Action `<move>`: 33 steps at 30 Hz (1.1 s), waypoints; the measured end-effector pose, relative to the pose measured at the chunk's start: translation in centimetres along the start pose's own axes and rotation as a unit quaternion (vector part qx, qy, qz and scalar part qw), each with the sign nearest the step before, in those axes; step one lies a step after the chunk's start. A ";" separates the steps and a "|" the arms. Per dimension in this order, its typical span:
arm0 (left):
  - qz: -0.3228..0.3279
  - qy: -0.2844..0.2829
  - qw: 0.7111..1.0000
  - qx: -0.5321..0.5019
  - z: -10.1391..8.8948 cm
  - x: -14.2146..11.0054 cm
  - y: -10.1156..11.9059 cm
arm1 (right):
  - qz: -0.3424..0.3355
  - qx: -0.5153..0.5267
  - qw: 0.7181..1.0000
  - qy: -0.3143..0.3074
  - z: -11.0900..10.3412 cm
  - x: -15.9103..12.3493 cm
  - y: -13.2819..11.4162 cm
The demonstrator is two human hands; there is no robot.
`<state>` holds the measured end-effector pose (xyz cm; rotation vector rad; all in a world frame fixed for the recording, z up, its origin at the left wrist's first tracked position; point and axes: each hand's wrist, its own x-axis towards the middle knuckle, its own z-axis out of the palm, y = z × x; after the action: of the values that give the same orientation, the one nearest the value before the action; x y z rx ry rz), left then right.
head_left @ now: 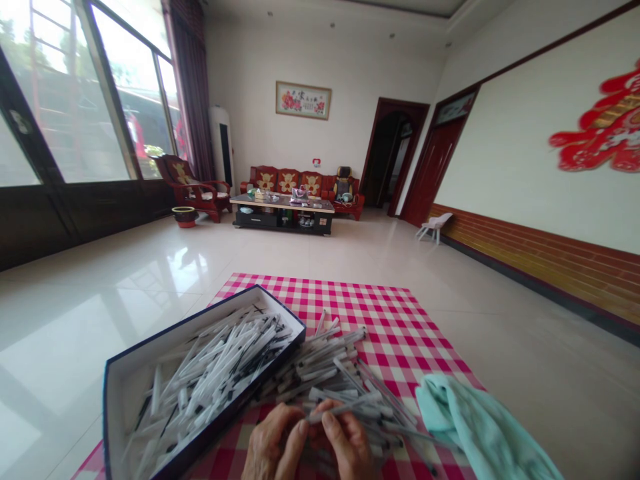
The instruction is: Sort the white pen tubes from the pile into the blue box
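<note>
Two bare hands come together at the bottom center, seen from above by the person wearing the camera. The right hand [349,445] is curled, its thumb laid along a translucent white pen [350,405] and pressing it against the bent fingers. The pen slants slightly upward to the right, above a loose pile of similar pens [325,363]. The left hand [275,441] is bent inward, knuckles up, its thumb tip at the pen's left end; whether it grips that end cannot be told, as its fingertips are hidden. Both wrists are cut off by the lower edge.

The pile lies on a bench covered with a pink-and-white checked cloth [400,313]. To its left, a blue-edged box [116,393] full of white and black pen parts [220,367] runs out of view at the bottom. A mint-green cloth [473,420] at right is also cut off. Individual pieces near the hands blur together.
</note>
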<state>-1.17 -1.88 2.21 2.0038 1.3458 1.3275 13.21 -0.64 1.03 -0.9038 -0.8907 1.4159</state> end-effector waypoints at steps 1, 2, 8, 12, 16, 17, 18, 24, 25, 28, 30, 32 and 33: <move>0.007 -0.003 1.000 0.001 -0.2 0.0 0.0 | 0.002 0.001 1.000 0.001 0.0 0.0 0.0; 0.012 -0.001 1.000 0.004 -0.3 0.0 0.1 | 0.003 0.000 1.000 0.002 0.0 0.0 0.0; 0.013 0.021 1.000 -0.010 0.0 0.3 0.3 | -0.012 -0.008 1.000 -0.010 0.0 0.0 0.0; -0.007 0.053 0.999 0.004 0.4 0.2 0.3 | -0.013 -0.012 1.000 -0.001 0.1 0.0 0.0; -0.001 0.030 1.000 -0.003 0.0 0.2 0.2 | -0.005 -0.015 1.000 0.022 0.2 -0.1 -0.1; 0.005 0.023 1.000 -0.005 -0.1 0.2 0.1 | -0.004 -0.016 1.000 0.022 0.2 -0.1 -0.2; 0.010 0.019 1.000 -0.006 -0.2 0.3 0.1 | -0.005 -0.018 1.000 0.021 0.2 -0.1 -0.2; 0.004 0.064 0.998 -0.024 0.6 0.2 -0.3 | -0.014 -0.030 0.999 0.009 0.2 -0.1 -0.2; -0.002 0.069 0.997 -0.022 0.8 0.2 -0.4 | -0.013 -0.029 0.999 0.007 0.1 -0.1 -0.1; -0.018 0.062 0.998 -0.011 0.7 0.2 -0.2 | -0.011 -0.019 1.000 0.001 0.1 0.0 0.1; -0.021 0.037 0.999 -0.017 0.3 0.2 0.0 | -0.007 -0.011 1.000 0.001 0.0 0.0 0.1; -0.013 0.010 1.000 -0.022 -0.1 0.1 0.1 | -0.005 -0.004 1.000 -0.001 -0.1 0.0 0.0; -0.008 0.001 1.000 -0.022 -0.3 0.1 0.1 | -0.004 -0.001 1.000 -0.002 -0.1 0.0 0.0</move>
<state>-1.32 -1.90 2.47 1.9604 1.3192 1.3411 13.29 -0.64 0.97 -0.8969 -0.8986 1.4105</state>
